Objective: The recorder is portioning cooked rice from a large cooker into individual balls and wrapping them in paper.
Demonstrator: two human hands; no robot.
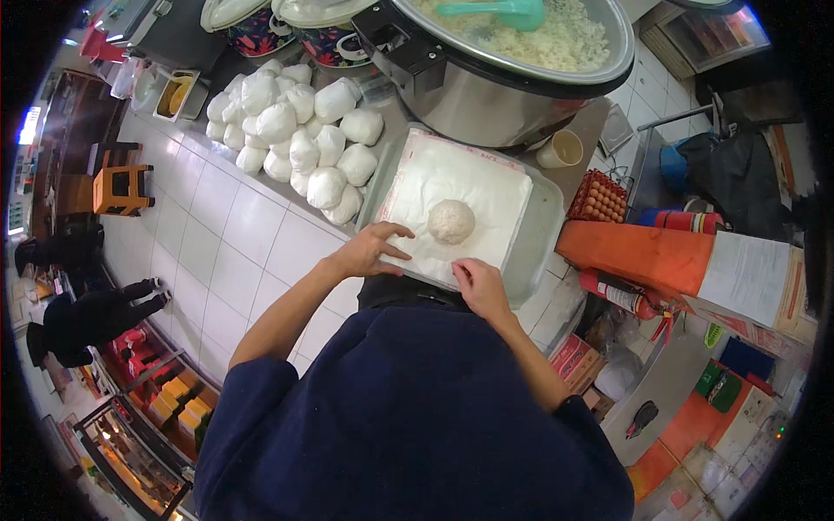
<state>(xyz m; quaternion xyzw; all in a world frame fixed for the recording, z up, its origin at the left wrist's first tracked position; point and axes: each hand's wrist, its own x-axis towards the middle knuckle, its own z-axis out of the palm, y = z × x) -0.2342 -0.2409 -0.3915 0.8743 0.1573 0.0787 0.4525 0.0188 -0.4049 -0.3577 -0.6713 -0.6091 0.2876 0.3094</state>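
Observation:
A rounded mound of cooked rice (451,222) sits on the top sheet of a stack of white wrapping paper (482,176). The stack lies in a pale plastic tray (544,241) in front of me. My left hand (373,251) is at the paper's near left side, fingers spread and holding nothing; whether its fingertips touch the sheet is hard to tell. At the near edge, right of the rice, the curled fingers of my right hand (481,286) pinch the top sheet, with the fingertips partly hidden.
Many white paper-wrapped bundles (303,124) are piled to the left. Beyond the tray stands a large open rice cooker (495,98) holding rice and a turquoise scoop (505,12). A cup (560,150) stands right of it, near an egg tray (601,198). Another person (98,319) is far left.

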